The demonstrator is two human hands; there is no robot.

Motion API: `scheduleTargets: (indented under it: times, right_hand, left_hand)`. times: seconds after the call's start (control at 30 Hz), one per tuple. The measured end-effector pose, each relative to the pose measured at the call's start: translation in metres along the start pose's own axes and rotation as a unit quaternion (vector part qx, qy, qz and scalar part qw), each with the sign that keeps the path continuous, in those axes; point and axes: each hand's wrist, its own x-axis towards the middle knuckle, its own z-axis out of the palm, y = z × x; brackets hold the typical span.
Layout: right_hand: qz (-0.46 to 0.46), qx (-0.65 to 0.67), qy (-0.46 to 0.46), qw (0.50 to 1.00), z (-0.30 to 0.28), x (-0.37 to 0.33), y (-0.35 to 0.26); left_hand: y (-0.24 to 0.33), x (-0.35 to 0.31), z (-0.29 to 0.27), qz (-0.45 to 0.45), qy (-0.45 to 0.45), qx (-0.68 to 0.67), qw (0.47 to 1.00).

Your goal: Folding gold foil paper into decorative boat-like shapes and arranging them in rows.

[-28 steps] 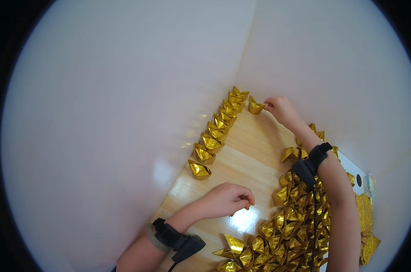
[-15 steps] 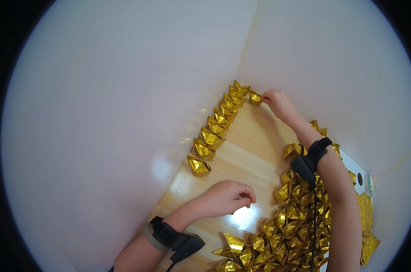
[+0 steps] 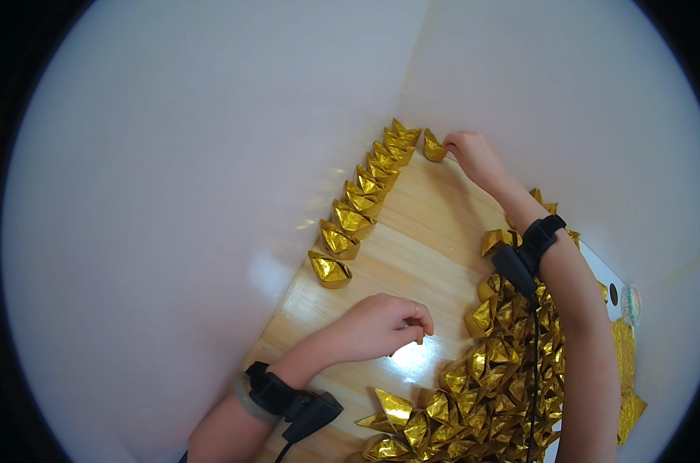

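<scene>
Near the far corner of the wooden tabletop, my right hand pinches the right tip of a folded gold foil paper ingot. The ingot stands just right of the far end of a slanting row of similar paper ingots, with a narrow gap between them. My left hand hovers above the tabletop, near the row's closest ingot. It holds nothing; its fingers are loosely bent, with the thumb apart from the index finger.
A crowded heap of gold paper ingots covers the right side, partly under my right forearm. Pale walls meet at the far corner. At right are flat gold foil sheets, a white board and a small oval sticker.
The pinched ingot now stands more steeply, close to the row's far end, with my right hand still on it. The whole view has shifted slightly; my left hand stays loosely bent.
</scene>
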Motion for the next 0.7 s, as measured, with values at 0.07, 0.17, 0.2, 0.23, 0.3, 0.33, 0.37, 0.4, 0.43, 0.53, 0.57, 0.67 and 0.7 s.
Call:
scheduleTargets:
  times: [0.07, 0.17, 0.2, 0.23, 0.3, 0.33, 0.37, 0.4, 0.43, 0.53, 0.57, 0.67, 0.7]
  right_hand:
    - [-0.011, -0.013, 0.004, 1.000, 0.000, -0.001, 0.000]
    - [-0.015, -0.034, 0.006, 0.999, -0.001, 0.002, 0.002]
    - [-0.012, -0.038, 0.010, 0.999, -0.003, 0.002, 0.003]
    - [-0.008, -0.040, 0.012, 0.999, 0.000, 0.002, 0.003]
    - [0.006, -0.048, 0.009, 0.999, 0.004, 0.000, 0.003]
    - [0.017, -0.057, 0.012, 0.998, 0.004, -0.001, 0.002]
    - [0.017, -0.057, 0.012, 0.998, 0.003, -0.001, 0.001]
    - [0.011, -0.066, 0.041, 0.997, 0.003, -0.003, 0.000]
    - [0.004, -0.075, 0.070, 0.995, 0.001, -0.004, -0.004]
    - [0.022, -0.055, 0.002, 0.998, -0.012, -0.007, -0.010]
    - [0.021, -0.054, 0.001, 0.998, -0.012, -0.008, -0.010]
    - [-0.028, -0.055, -0.142, 0.988, -0.012, -0.013, -0.006]
    - [-0.019, -0.055, -0.146, 0.988, -0.009, -0.014, -0.005]
  left_hand:
    - [0.001, 0.000, 0.000, -0.006, -0.001, -0.003, 1.000]
    - [0.005, -0.002, 0.000, -0.009, -0.001, 0.005, 1.000]
    - [0.007, -0.002, 0.000, -0.006, 0.001, 0.017, 1.000]
    - [0.004, -0.001, 0.000, -0.007, -0.001, 0.014, 1.000]
    - [-0.001, 0.002, 0.001, -0.005, -0.002, -0.004, 1.000]
    - [0.000, 0.002, 0.001, -0.005, -0.001, -0.004, 1.000]
    - [0.000, 0.001, 0.001, -0.006, -0.002, -0.003, 1.000]
    - [0.000, 0.001, 0.001, -0.007, -0.002, -0.002, 1.000]
    - [0.000, 0.000, 0.001, -0.007, -0.002, -0.003, 1.000]
    - [0.001, -0.001, 0.000, 0.000, 0.004, 0.003, 1.000]
    - [0.002, 0.000, 0.000, -0.002, 0.002, 0.005, 1.000]
    - [0.002, 0.000, -0.001, -0.005, -0.001, 0.005, 1.000]
    - [0.002, 0.000, -0.001, -0.008, -0.001, 0.004, 1.000]
